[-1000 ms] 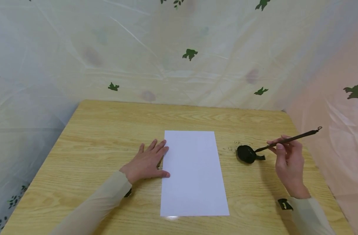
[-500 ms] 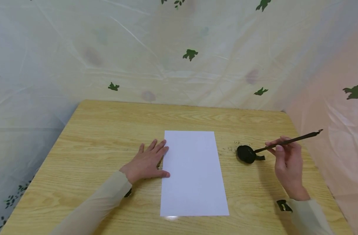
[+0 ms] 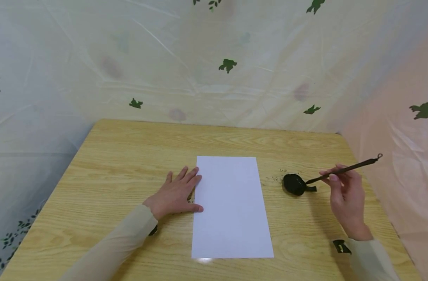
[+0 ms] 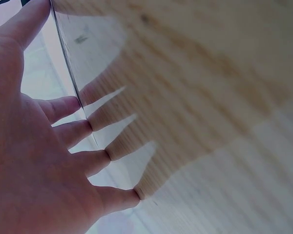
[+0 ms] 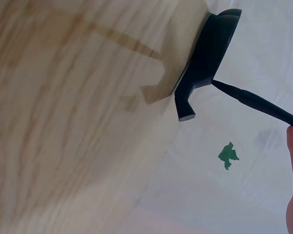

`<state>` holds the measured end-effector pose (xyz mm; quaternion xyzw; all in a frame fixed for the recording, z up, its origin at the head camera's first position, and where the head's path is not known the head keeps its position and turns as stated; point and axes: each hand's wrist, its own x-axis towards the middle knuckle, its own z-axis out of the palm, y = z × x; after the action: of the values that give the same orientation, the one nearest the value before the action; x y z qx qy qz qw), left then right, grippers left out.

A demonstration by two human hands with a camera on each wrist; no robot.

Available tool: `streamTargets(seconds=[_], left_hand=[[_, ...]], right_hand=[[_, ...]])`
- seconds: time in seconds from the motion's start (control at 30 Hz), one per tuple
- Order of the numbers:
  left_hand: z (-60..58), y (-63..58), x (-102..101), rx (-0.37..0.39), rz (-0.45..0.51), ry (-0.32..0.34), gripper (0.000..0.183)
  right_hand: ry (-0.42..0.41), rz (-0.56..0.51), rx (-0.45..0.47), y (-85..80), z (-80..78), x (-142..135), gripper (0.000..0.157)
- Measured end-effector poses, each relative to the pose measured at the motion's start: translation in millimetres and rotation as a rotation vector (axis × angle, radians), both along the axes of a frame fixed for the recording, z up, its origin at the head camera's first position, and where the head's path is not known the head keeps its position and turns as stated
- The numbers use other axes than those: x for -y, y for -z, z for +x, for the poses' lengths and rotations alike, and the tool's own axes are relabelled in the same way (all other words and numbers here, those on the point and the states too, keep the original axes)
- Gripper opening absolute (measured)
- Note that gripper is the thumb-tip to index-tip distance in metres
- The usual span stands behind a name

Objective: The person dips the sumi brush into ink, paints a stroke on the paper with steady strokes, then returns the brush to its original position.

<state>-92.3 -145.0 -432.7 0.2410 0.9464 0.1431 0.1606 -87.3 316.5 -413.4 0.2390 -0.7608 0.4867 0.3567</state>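
My left hand [image 3: 175, 197] lies with fingers spread on the left edge of a blank white sheet of paper [image 3: 233, 210]. In the left wrist view its straight fingertips [image 4: 115, 197] touch the wood. To the right of the sheet, my right hand [image 3: 348, 199] pinches a dark ink brush [image 3: 354, 166] between thumb and fingers. The brush slants down to the left, a loop on its upper end. Its dark tip [image 5: 224, 87] is at the rim of a small black ink dish [image 3: 294, 184] with a short handle. The dish's contents cannot be made out.
The sheet and dish are on a wood-grain table [image 3: 129, 156]. Small dark specks [image 3: 275, 177] mark the wood left of the dish. Pale sheeting [image 3: 185, 47] with green leaf-like shapes hangs behind and at both sides. A dark wrist device [image 3: 341, 246] sits by the right cuff.
The brush shifted slightly left, then back right, its tip staying by the dish rim. My right hand moved a little with it. The left hand and the paper stay put.
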Motion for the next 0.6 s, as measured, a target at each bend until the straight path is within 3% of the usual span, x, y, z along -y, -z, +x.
streamTargets(seconds=[0.27, 0.6], left_hand=[[0.3, 0.1, 0.6, -0.002, -0.003, 0.001, 0.102], [-0.5, 0.7, 0.1, -0.006, -0.01, 0.006, 0.102]], right_hand=[[0.057, -0.009, -0.042, -6.8, 0.3, 9.0, 0.031], [0.137, 0.02, 0.033, 4.3, -3.5, 4.5, 0.037]])
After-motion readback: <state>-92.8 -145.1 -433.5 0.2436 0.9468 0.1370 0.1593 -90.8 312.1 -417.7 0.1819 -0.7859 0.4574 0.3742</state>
